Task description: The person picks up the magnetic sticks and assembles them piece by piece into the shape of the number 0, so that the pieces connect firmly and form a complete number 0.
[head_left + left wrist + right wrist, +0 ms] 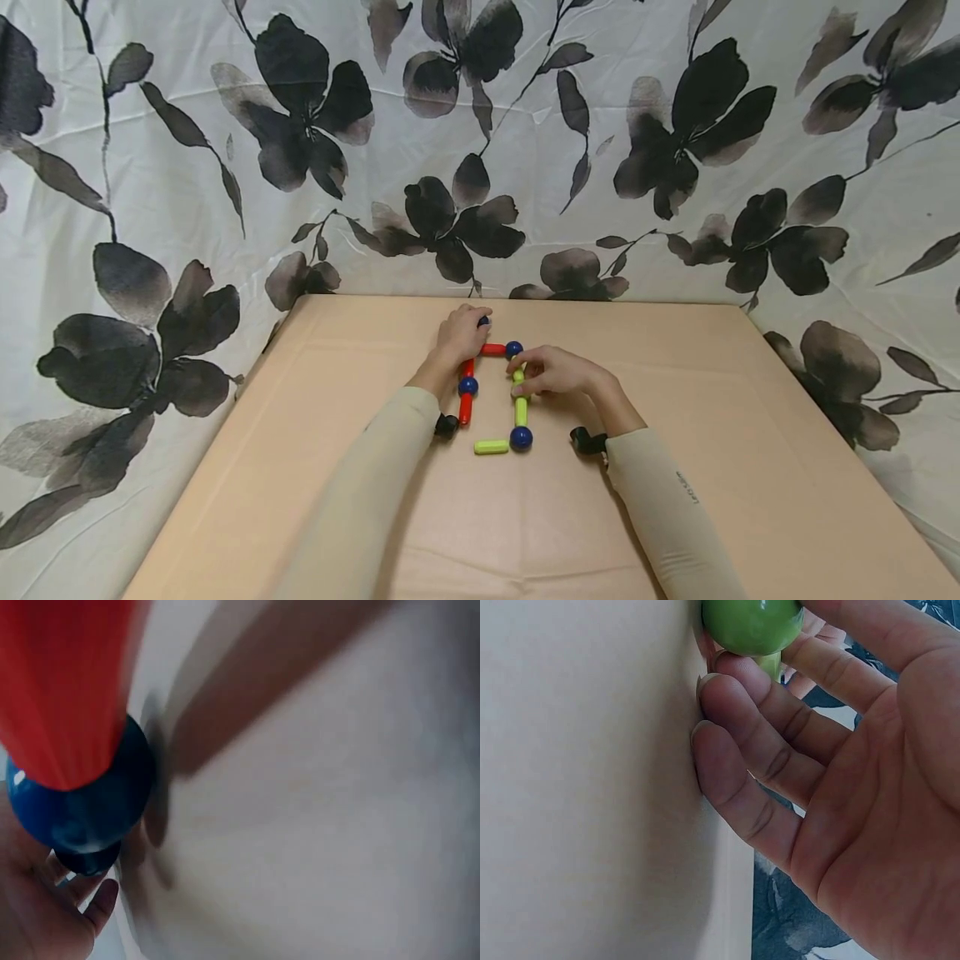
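Observation:
Sticks and balls lie joined on the table. My left hand (459, 335) is at the far left corner, its fingers round a dark blue ball (483, 321). Red sticks (466, 408) run down the left side through another blue ball (468, 386), seen close in the left wrist view with a red stick (67, 690) on it. A red stick (492, 350) leads across to a blue ball (513, 349). Below that, my right hand (558, 371) holds a green ball (754, 622) between thumb and fingers. A lime green stick (521, 410) continues down to a blue ball (521, 438).
Another lime green stick (491, 447) lies crosswise beside the nearest blue ball. Black wrist cameras (587, 442) sit below both hands. The tan table (750, 500) ends at a floral cloth (570, 167) behind.

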Action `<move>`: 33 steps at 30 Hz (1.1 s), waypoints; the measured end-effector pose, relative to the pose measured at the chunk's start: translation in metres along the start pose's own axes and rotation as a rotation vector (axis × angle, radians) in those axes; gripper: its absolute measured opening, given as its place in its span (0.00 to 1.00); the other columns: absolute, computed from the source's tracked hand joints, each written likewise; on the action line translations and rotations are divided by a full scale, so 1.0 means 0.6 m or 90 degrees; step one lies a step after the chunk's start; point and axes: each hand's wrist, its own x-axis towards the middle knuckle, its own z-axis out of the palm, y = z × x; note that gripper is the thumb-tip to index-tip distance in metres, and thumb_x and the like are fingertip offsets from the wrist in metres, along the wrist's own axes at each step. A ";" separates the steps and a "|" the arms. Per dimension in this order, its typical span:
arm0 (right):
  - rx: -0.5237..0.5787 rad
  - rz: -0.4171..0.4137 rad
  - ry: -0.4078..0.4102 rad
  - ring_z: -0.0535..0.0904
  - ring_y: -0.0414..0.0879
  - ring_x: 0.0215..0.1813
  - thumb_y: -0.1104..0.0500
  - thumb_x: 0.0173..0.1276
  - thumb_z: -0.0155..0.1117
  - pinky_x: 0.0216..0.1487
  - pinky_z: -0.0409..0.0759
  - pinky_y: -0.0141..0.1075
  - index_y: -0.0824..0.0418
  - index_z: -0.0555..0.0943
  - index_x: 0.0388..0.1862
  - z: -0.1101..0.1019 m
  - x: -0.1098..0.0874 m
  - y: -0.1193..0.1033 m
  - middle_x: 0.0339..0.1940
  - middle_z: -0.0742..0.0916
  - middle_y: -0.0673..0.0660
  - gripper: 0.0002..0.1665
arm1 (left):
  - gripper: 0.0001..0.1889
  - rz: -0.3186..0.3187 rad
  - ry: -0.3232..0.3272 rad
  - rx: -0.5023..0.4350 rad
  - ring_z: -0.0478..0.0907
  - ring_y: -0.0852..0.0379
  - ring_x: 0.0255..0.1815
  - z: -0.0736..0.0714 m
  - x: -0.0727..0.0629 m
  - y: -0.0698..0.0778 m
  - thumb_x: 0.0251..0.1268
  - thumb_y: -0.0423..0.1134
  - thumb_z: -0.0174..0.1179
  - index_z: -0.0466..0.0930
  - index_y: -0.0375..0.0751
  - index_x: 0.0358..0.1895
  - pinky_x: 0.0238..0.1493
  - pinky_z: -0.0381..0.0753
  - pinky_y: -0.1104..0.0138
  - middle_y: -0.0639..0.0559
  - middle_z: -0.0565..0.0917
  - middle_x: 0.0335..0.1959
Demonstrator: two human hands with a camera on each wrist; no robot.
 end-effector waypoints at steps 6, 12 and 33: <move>-0.001 -0.004 -0.001 0.76 0.51 0.30 0.52 0.70 0.74 0.31 0.73 0.35 0.58 0.84 0.60 -0.001 0.003 0.003 0.32 0.81 0.57 0.23 | 0.21 -0.019 0.011 0.001 0.77 0.45 0.61 0.001 0.001 0.003 0.79 0.42 0.57 0.77 0.51 0.71 0.61 0.74 0.51 0.45 0.80 0.61; 0.000 0.000 -0.003 0.76 0.49 0.31 0.52 0.70 0.74 0.33 0.74 0.35 0.57 0.84 0.61 -0.001 0.006 0.007 0.32 0.81 0.56 0.23 | 0.23 -0.005 0.070 -0.117 0.77 0.42 0.66 -0.011 -0.011 -0.015 0.80 0.43 0.56 0.73 0.45 0.73 0.68 0.72 0.48 0.41 0.79 0.64; -0.010 0.000 0.004 0.77 0.49 0.35 0.50 0.69 0.75 0.38 0.74 0.37 0.54 0.84 0.60 -0.016 0.011 0.018 0.36 0.81 0.56 0.23 | 0.19 0.085 -0.100 -0.310 0.81 0.51 0.46 -0.110 -0.116 -0.107 0.71 0.52 0.68 0.83 0.50 0.59 0.50 0.80 0.61 0.50 0.86 0.45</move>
